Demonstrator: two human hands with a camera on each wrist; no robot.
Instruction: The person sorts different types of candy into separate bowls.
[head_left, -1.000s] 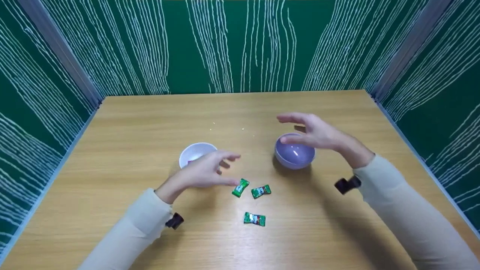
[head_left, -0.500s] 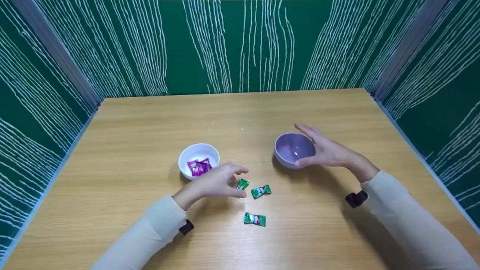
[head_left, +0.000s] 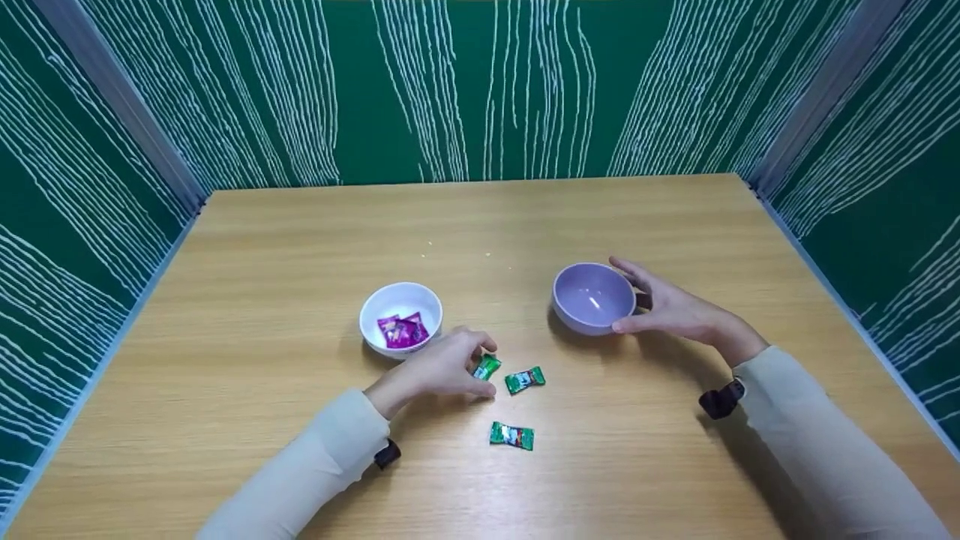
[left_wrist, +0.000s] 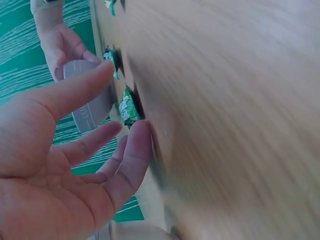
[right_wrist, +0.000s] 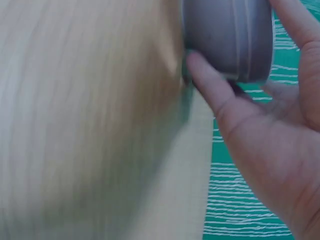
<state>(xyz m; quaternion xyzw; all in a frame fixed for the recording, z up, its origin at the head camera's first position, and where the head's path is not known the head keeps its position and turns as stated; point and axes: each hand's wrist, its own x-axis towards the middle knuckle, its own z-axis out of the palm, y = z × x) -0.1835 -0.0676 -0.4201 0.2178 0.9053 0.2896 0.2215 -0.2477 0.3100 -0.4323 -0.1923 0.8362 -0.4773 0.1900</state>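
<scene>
My left hand (head_left: 450, 364) is lowered beside a green-wrapped candy (head_left: 487, 367), thumb and fingers parted on either side of it. In the left wrist view this candy (left_wrist: 129, 107) lies just past the fingertips. Two more green candies, one close by (head_left: 525, 380) and one nearer the front (head_left: 511, 436), lie on the table. My right hand (head_left: 679, 309) is at the right side of a purple bowl (head_left: 592, 298), thumb and fingers spread along its wall. In the right wrist view one fingertip (right_wrist: 196, 59) is right at the base of the bowl (right_wrist: 225, 35).
A white bowl (head_left: 375, 304) with several magenta-wrapped candies (head_left: 403, 330) stands left of the purple bowl, close behind my left hand. Small pale crumbs (head_left: 487, 255) dot the wooden table (head_left: 300, 247). Green walls with white lines (head_left: 517, 90) enclose the back and sides.
My left hand has come down and right from over the white bowl to the green candy, uncovering the magenta candies. My right hand has moved from above the purple bowl down to its right side.
</scene>
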